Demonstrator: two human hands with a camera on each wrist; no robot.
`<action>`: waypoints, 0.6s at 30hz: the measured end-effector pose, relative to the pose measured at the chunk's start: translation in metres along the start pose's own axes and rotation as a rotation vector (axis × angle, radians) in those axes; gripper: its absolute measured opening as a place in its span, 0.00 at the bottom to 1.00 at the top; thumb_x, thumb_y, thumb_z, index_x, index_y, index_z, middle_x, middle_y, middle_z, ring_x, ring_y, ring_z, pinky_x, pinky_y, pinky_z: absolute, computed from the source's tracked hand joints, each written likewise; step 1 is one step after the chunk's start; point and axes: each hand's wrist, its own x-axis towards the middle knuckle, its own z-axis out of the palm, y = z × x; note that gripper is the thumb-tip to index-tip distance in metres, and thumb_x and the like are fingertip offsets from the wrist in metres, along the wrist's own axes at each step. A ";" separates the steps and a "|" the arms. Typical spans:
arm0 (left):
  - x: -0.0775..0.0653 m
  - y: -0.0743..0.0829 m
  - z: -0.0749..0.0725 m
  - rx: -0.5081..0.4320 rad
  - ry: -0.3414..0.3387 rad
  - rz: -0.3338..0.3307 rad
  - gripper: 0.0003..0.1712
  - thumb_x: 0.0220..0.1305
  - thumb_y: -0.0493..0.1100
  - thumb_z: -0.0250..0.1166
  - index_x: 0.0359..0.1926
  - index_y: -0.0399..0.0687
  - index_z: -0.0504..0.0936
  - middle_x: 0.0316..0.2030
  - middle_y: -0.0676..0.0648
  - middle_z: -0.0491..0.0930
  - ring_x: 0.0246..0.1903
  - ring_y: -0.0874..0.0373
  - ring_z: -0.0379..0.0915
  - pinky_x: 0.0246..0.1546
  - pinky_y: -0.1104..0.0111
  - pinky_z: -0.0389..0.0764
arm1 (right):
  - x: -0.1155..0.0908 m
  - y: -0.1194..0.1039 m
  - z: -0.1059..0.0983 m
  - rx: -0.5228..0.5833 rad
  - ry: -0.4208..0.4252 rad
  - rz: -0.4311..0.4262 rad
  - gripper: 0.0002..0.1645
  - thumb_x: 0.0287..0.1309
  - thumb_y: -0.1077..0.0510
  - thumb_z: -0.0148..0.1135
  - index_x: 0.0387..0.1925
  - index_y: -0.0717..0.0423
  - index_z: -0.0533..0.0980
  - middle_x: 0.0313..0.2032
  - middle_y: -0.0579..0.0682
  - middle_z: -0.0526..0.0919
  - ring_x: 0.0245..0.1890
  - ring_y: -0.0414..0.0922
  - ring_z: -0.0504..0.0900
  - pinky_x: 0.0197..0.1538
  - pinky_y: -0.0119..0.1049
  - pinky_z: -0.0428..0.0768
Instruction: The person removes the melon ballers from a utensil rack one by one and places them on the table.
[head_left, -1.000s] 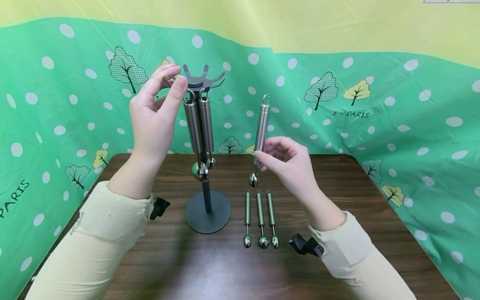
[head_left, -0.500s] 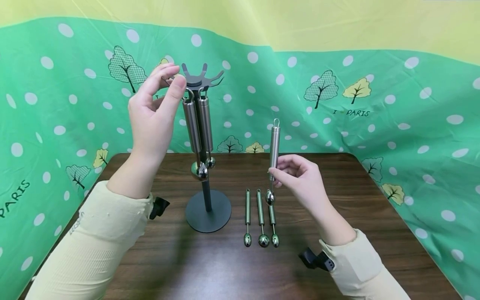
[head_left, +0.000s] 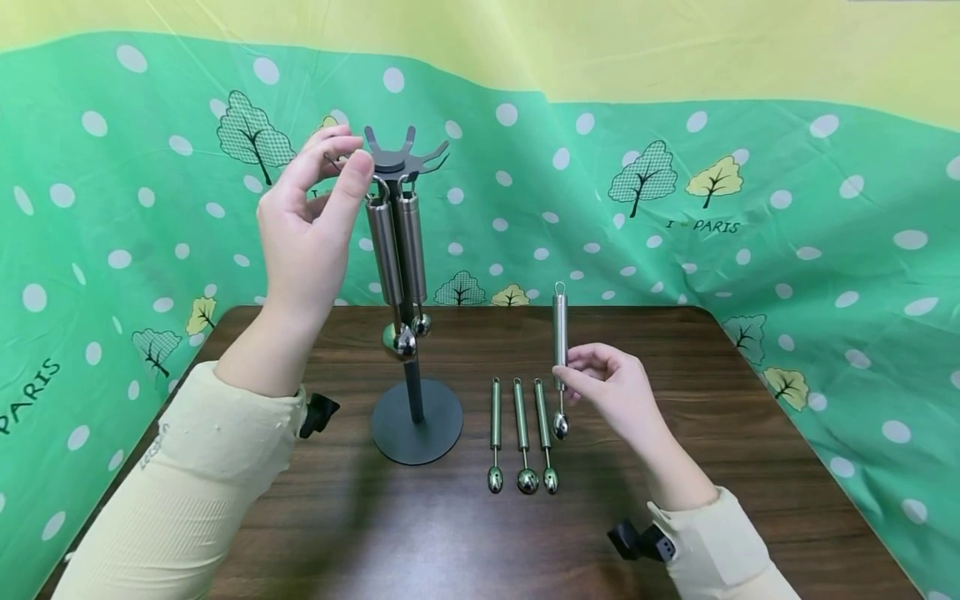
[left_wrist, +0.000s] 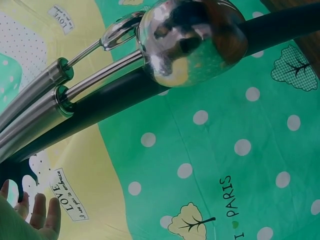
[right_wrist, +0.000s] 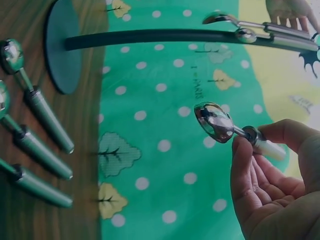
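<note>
My right hand (head_left: 611, 387) pinches a steel melon baller (head_left: 561, 333) near the bottom of its handle, scoop down and hanging loop up. It is nearly upright above the table, right of three melon ballers (head_left: 520, 417) lying side by side. In the right wrist view its oval scoop (right_wrist: 215, 121) points away from my fingertips. My left hand (head_left: 307, 208) is raised at the top of a dark utensil stand (head_left: 390, 162), thumb and fingers around one of its hooks; the exact contact is partly hidden. Two melon ballers (head_left: 384, 250) hang on the stand beside it.
The stand's round base (head_left: 416, 437) rests on the brown wooden table (head_left: 420, 542), left of the lying melon ballers. A green and yellow patterned cloth (head_left: 750, 167) hangs behind and at the sides. Several bare hooks spread from the stand's top.
My right hand has moved right and down with the melon baller, away from the stand to right of the lying row; the baller has become more upright. My left hand has stayed at the stand.
</note>
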 end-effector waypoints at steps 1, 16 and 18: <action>0.000 0.000 0.000 0.000 0.002 0.001 0.18 0.69 0.45 0.61 0.52 0.39 0.83 0.60 0.53 0.79 0.52 0.58 0.75 0.48 0.71 0.79 | 0.000 0.003 0.000 -0.007 0.001 0.008 0.16 0.58 0.65 0.67 0.44 0.73 0.76 0.25 0.38 0.82 0.21 0.37 0.82 0.31 0.34 0.85; 0.000 0.001 0.000 0.017 0.011 0.009 0.17 0.69 0.45 0.61 0.51 0.38 0.83 0.60 0.52 0.79 0.52 0.59 0.75 0.47 0.72 0.79 | -0.005 0.041 -0.010 -0.120 -0.036 0.158 0.18 0.59 0.62 0.66 0.45 0.74 0.76 0.26 0.50 0.84 0.21 0.39 0.82 0.30 0.37 0.86; 0.000 0.001 0.000 0.019 0.011 0.008 0.17 0.69 0.45 0.61 0.51 0.38 0.83 0.60 0.52 0.79 0.52 0.59 0.75 0.47 0.72 0.79 | -0.005 0.047 -0.011 -0.131 -0.034 0.170 0.18 0.58 0.62 0.66 0.44 0.74 0.76 0.26 0.51 0.84 0.21 0.40 0.82 0.30 0.37 0.86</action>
